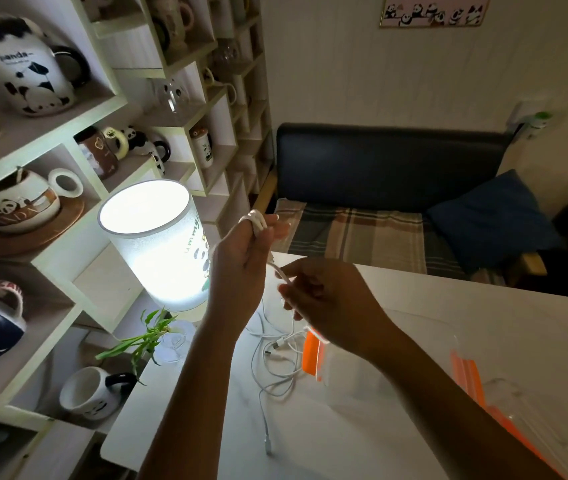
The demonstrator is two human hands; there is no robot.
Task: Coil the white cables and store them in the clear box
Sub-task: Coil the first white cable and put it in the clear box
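A: Left hand (241, 265) is up above the table (414, 306), a white cable (258, 221) looped around its raised fingers.

B: And the right hand (327, 299)?

A: Just beside it, lower, pinching that cable's free run between the two hands.

B: The other cables (275, 355)?

A: Loose tangle on the table beneath both hands. Clear box (414, 358) with orange latches sits under the right wrist.
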